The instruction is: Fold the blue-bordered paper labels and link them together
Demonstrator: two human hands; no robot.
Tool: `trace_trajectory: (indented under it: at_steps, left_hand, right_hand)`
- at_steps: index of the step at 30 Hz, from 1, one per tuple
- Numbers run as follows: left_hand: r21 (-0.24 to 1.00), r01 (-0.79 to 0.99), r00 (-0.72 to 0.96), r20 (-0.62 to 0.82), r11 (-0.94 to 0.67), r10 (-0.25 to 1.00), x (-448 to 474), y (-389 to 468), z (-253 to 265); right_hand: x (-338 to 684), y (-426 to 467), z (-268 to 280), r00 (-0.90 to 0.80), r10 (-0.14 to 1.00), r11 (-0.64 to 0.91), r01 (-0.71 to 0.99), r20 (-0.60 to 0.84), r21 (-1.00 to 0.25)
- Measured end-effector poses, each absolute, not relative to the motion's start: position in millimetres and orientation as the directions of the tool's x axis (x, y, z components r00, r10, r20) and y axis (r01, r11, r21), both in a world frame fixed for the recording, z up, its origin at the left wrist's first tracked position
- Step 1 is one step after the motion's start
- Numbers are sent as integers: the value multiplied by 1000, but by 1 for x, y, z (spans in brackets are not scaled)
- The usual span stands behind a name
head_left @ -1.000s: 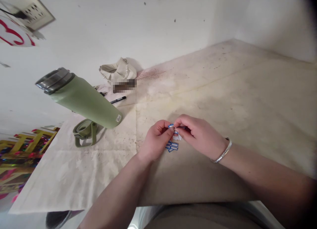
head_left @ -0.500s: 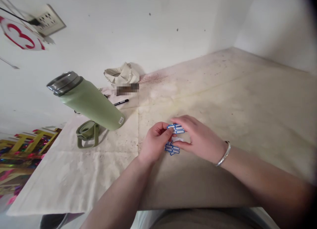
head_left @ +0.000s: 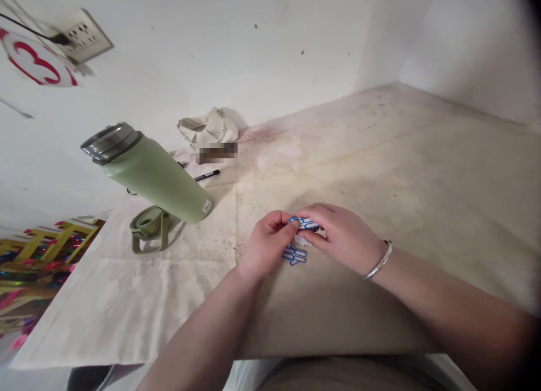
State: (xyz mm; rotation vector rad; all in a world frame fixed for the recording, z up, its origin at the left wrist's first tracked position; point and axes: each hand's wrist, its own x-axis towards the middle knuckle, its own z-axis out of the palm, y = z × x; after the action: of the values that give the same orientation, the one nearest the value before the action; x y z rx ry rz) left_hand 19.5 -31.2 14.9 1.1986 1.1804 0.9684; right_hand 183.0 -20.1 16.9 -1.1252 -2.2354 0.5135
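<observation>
Mid-table: both hands pinch one strip of blue labels, left hand steadying, right hand peeling
Spare labels: just below the fingers, handy

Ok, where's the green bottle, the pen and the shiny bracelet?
Green bottle [head_left: 154, 177], head view, middle of its body.
Pen [head_left: 207, 175], head view, middle of its barrel.
Bracelet [head_left: 379, 261], head view, band on the right wrist.

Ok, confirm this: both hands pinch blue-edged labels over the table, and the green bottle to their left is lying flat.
Not quite. In the head view the green bottle stands upright on the table, not flat. The rest holds: left hand and right hand pinch blue-edged labels over the table.
</observation>
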Motion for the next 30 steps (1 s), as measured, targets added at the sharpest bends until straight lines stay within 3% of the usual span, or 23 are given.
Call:
trace_trajectory:
  at_steps: [30]
  left_hand:
    - [985, 39, 167, -174, 170, 970, 21, -31, 14]
  right_hand:
    - [182, -22, 18, -530, 824, 558, 692, 201, -458]
